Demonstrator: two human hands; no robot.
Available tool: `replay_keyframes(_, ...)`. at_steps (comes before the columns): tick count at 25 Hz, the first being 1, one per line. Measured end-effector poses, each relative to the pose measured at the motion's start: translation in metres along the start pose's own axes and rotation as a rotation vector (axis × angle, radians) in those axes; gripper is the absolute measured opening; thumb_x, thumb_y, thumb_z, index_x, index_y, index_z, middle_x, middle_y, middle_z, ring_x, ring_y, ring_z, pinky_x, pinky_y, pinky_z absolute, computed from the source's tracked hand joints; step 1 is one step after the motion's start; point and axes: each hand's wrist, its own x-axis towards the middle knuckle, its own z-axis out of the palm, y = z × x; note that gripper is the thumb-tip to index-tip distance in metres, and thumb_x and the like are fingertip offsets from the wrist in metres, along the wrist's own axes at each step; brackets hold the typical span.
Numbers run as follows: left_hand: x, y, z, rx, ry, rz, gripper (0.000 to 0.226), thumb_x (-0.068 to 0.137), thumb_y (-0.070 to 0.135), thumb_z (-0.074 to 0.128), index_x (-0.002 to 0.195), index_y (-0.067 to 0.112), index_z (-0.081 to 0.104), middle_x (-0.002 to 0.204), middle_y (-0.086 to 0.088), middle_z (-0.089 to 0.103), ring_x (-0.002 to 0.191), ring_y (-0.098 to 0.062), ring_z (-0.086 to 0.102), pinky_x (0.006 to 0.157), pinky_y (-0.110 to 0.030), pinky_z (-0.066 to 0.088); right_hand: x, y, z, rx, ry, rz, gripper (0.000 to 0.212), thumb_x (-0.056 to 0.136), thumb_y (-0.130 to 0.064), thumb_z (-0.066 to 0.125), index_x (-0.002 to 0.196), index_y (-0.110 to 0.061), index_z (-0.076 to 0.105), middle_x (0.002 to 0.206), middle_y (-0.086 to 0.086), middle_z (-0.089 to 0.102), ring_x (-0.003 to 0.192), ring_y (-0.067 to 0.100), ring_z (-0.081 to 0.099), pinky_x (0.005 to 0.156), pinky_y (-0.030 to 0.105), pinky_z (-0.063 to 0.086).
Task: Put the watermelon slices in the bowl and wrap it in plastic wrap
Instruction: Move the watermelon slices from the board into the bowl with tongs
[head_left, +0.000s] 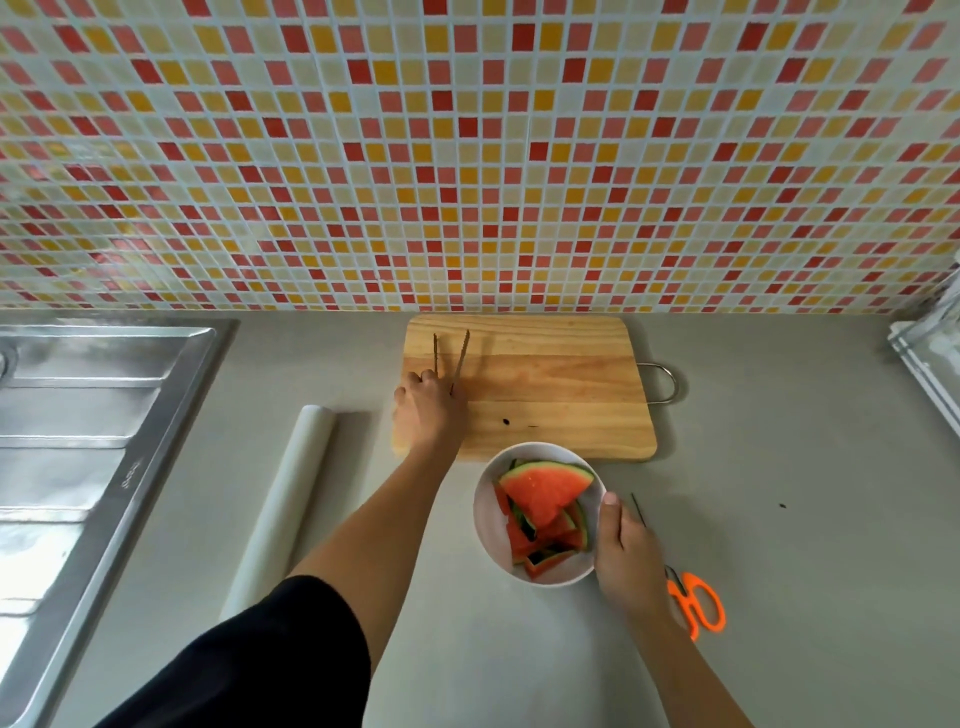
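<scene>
I see my right hand (626, 551) gripping the white bowl (491, 525) of watermelon slices (543, 488) on the desk (779, 545) (rim under thumb); farther off, left-hand fingers (431, 379) pinch tongs (460, 358) on the cutting board (545, 384).

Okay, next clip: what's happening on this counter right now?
A person's left hand holds tongs over the wooden cutting board, which has no slices left on it. The right hand steadies the white bowl, already filled with watermelon slices. The plastic wrap roll lies untouched left of the bowl; the bowl is still uncovered.
</scene>
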Motion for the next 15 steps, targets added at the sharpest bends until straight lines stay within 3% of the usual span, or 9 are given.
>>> replay_keyframes(4,0.007,-0.003,0.005,-0.007,-0.002,0.001,0.040,0.095,0.036,0.047,0.122,0.006,0.052,0.124,-0.014,0.051,0.112,-0.033,0.047,0.094,-0.047,0.045,0.000,0.003,0.001,0.021,0.023,-0.020,0.037,0.097,-0.026,0.035,0.060,-0.030,0.040,0.058,-0.008,0.049,0.059,0.007,0.049,0.055,0.032,0.032)
replay_keyframes(7,0.001,0.000,-0.004,0.001,-0.025,0.033,0.052,0.093,0.046,0.046,0.128,0.007,0.048,0.130,-0.013,0.047,0.117,-0.032,0.043,0.098,-0.045,0.042,0.000,0.006,0.002,0.013,-0.001,-0.001,0.039,0.097,-0.031,0.032,0.060,-0.029,0.041,0.059,-0.005,0.052,0.061,0.011,0.052,0.055,0.033,0.034)
replay_keyframes(9,-0.014,0.001,-0.014,-0.135,0.028,0.076,0.055,0.092,0.051,0.045,0.128,0.009,0.049,0.126,-0.011,0.048,0.115,-0.030,0.045,0.093,-0.041,0.043,0.000,0.005,0.002,-0.003,-0.024,0.003,0.040,0.097,-0.034,0.029,0.060,-0.029,0.042,0.059,-0.004,0.053,0.061,0.012,0.053,0.052,0.030,0.036)
replay_keyframes(11,-0.044,-0.010,-0.019,-0.325,0.072,0.176,0.040,0.096,0.043,0.042,0.108,0.009,0.060,0.101,-0.009,0.057,0.096,-0.028,0.056,0.070,-0.027,0.045,0.002,0.005,0.002,-0.016,-0.018,-0.007,0.039,0.097,-0.033,0.029,0.060,-0.027,0.041,0.056,-0.003,0.051,0.058,0.017,0.051,0.050,0.030,0.033)
replay_keyframes(12,-0.061,-0.018,-0.018,-0.343,0.036,0.209,0.037,0.097,0.040,0.039,0.091,0.011,0.061,0.084,-0.004,0.057,0.083,-0.027,0.058,0.059,-0.023,0.038,0.002,0.004,0.002,-0.025,-0.007,-0.011,0.038,0.098,-0.031,0.030,0.061,-0.025,0.040,0.055,-0.003,0.049,0.057,0.020,0.049,0.050,0.032,0.031)
replay_keyframes(13,-0.080,-0.028,-0.016,-0.331,-0.037,0.219,0.041,0.098,0.040,0.035,0.075,0.014,0.056,0.071,0.000,0.054,0.072,-0.025,0.056,0.052,-0.022,0.032,0.001,0.004,0.002,-0.029,-0.001,-0.014,0.036,0.098,-0.029,0.031,0.064,-0.022,0.041,0.056,-0.002,0.049,0.058,0.023,0.048,0.052,0.034,0.030)
replay_keyframes(15,-0.110,-0.044,-0.014,-0.333,-0.194,0.182,0.052,0.098,0.045,0.029,0.063,0.014,0.051,0.061,0.001,0.053,0.064,-0.021,0.053,0.051,-0.026,0.034,-0.005,0.003,0.001,-0.017,-0.011,-0.021,0.035,0.098,-0.028,0.031,0.066,-0.020,0.042,0.059,0.004,0.052,0.059,0.025,0.049,0.054,0.035,0.033)
